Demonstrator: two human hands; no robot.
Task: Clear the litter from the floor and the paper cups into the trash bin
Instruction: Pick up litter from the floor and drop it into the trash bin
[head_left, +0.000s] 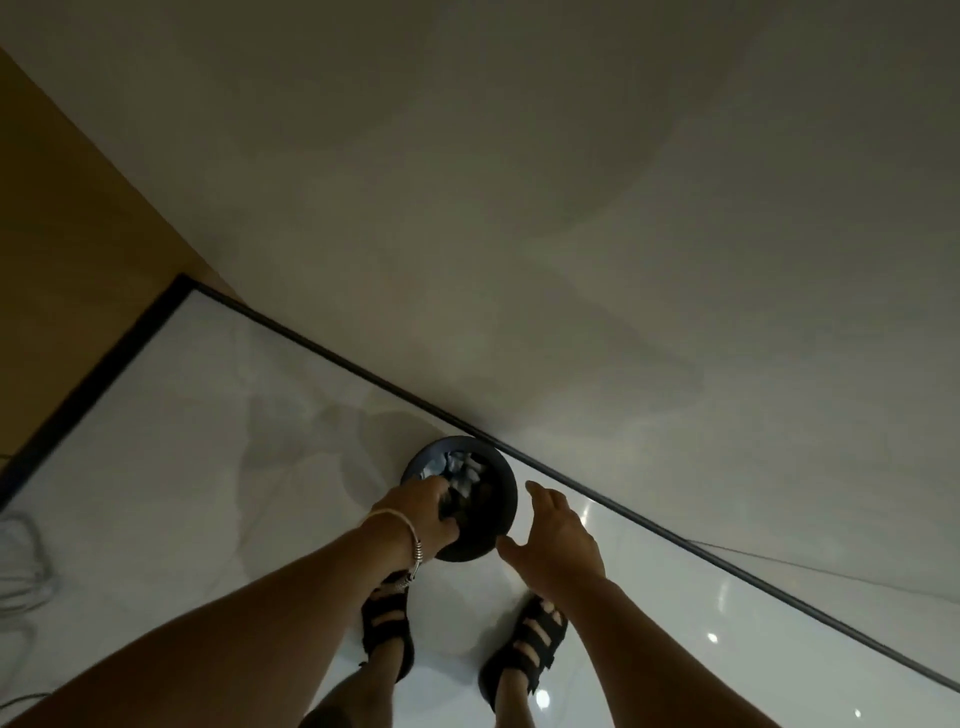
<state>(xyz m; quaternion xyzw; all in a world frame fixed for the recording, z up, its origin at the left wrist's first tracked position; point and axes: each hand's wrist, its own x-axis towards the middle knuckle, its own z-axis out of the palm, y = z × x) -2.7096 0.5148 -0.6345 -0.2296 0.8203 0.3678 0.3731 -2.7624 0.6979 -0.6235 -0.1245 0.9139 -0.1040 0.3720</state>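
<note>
Two hands are down at the bin, and they do different jobs. The left hand (421, 512), a bracelet (410, 535) on its wrist, has its fingers curled over the near rim and into the mouth of the trash bin (506, 486). I cannot tell whether they pinch something or only press on what lies inside. The right hand (556, 538) hovers just right of the bin with fingers spread and holding nothing, probably ready to steady it or to take the next piece. Inside the bin, crumpled pale litter (462, 475) shows at the far side, so at least part of the clearing looks done; no paper cups can be made out as such. The round dark bin stands on the glossy white floor (208, 467), tucked against the foot of the wall (519, 208), likely to keep it out of the way. The person's sandals (387, 623) are planted just near of it. Cables (21, 545) trail along the far left edge.
</note>
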